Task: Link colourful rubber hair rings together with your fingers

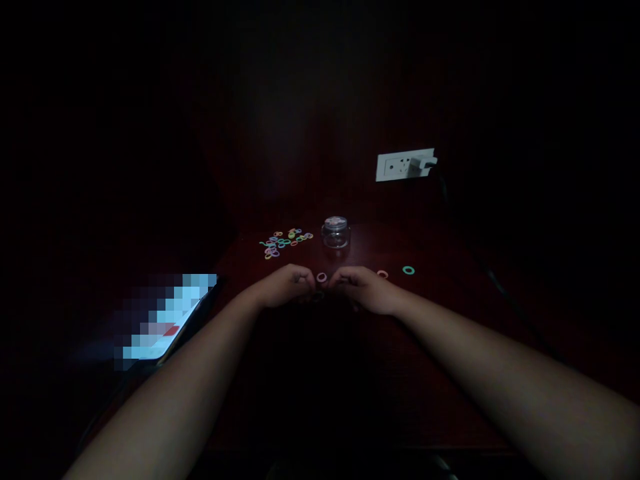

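Observation:
Small coloured hair ties lie on the dark red table. A pink hair tie (321, 277) is between my two hands, with a dim, dark hair tie (319, 295) just below it. My left hand (287, 285) reaches in from the left, its fingers curled in and the tips close to the pink hair tie. Facing it, my right hand (367, 289) has its fingers bent the same way. Shadow hides most of the fingertips, so what they pinch, if anything, does not show. An orange-pink hair tie (383, 274) and a green one (409, 270) rest beyond my right hand.
Behind my hands stands a clear lidded jar (335, 233). Several hair ties (283, 243) are scattered to its left. A lit phone or tablet screen (175, 320), partly blurred, leans at the left. A wall socket (395, 167) holds a plug; its cable runs down the right side.

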`<state>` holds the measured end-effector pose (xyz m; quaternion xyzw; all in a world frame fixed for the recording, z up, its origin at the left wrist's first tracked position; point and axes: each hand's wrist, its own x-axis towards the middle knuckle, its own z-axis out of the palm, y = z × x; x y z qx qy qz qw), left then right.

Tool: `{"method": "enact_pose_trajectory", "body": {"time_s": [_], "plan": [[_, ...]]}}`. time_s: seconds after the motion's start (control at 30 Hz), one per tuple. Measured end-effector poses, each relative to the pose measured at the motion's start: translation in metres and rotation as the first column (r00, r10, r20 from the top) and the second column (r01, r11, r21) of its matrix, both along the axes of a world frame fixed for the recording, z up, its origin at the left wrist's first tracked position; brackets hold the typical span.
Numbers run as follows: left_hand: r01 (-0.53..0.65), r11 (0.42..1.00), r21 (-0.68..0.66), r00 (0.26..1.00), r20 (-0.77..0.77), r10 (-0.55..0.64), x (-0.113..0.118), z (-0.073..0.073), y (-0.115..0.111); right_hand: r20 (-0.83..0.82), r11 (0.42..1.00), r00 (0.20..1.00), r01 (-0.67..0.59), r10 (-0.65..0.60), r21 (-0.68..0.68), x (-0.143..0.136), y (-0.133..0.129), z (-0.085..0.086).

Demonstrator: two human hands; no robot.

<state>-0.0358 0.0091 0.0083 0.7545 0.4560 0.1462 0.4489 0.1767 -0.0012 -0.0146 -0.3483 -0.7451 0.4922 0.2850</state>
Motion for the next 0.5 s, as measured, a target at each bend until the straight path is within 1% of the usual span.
{"method": "enact_pose_trajectory", "body": {"time_s": [0.1, 0.2, 0.23, 0.27, 0.3, 0.33, 0.37, 0.4, 0.43, 0.47, 0.5], "plan": [[0.022, 0.999, -0.023, 0.999, 0.041, -0.021, -0.002, 0.001, 0.000, 0.005, 0.998, 0.998, -0.070, 0.070, 0.005, 0.001, -0.001, 0.001], [0.078, 0.995, -0.067, 0.996, 0.058, -0.074, -0.003, 0.002, -0.001, 0.040, 0.998, 0.998, -0.056, 0.056, 0.016, 0.001, -0.001, 0.001], [0.069, 0.996, -0.061, 0.997, 0.050, -0.066, -0.004, 0.002, 0.000, 0.043, 0.999, 0.998, -0.048, 0.047, 0.020, 0.001, 0.000, 0.000], [0.033, 0.999, -0.032, 0.999, 0.034, -0.032, -0.006, 0.002, 0.001, 0.043, 0.999, 0.998, -0.042, 0.041, 0.022, 0.001, 0.001, -0.001], [-0.037, 0.999, 0.029, 0.999, 0.009, 0.037, -0.008, 0.001, 0.003, 0.043, 0.999, 0.998, -0.039, 0.039, 0.022, 0.001, 0.002, -0.002], [-0.146, 0.980, 0.137, 0.988, -0.034, 0.152, -0.011, 0.000, 0.006, 0.044, 0.999, 0.998, -0.037, 0.036, 0.020, 0.001, 0.002, -0.003], [-0.261, 0.928, 0.267, 0.953, -0.080, 0.291, -0.014, -0.001, 0.009, 0.046, 0.999, 0.998, -0.037, 0.036, 0.015, 0.001, 0.003, -0.004], [-0.354, 0.852, 0.386, 0.898, -0.115, 0.425, -0.017, -0.002, 0.012, 0.052, 0.999, 0.998, -0.034, 0.034, 0.010, 0.001, 0.004, -0.004], [-0.415, 0.756, 0.506, 0.833, -0.122, 0.539, -0.020, -0.003, 0.015, 0.053, 1.000, 0.998, -0.028, 0.028, 0.007, 0.000, 0.004, -0.004], [-0.436, 0.679, 0.591, 0.783, -0.123, 0.610, -0.022, -0.004, 0.017, 0.049, 1.000, 0.998, -0.027, 0.026, 0.007, 0.000, 0.003, -0.004], [-0.436, 0.638, 0.634, 0.745, -0.143, 0.651, -0.024, -0.004, 0.019, 0.040, 0.999, 0.999, -0.036, 0.036, 0.006, 0.000, 0.002, -0.003]]}}
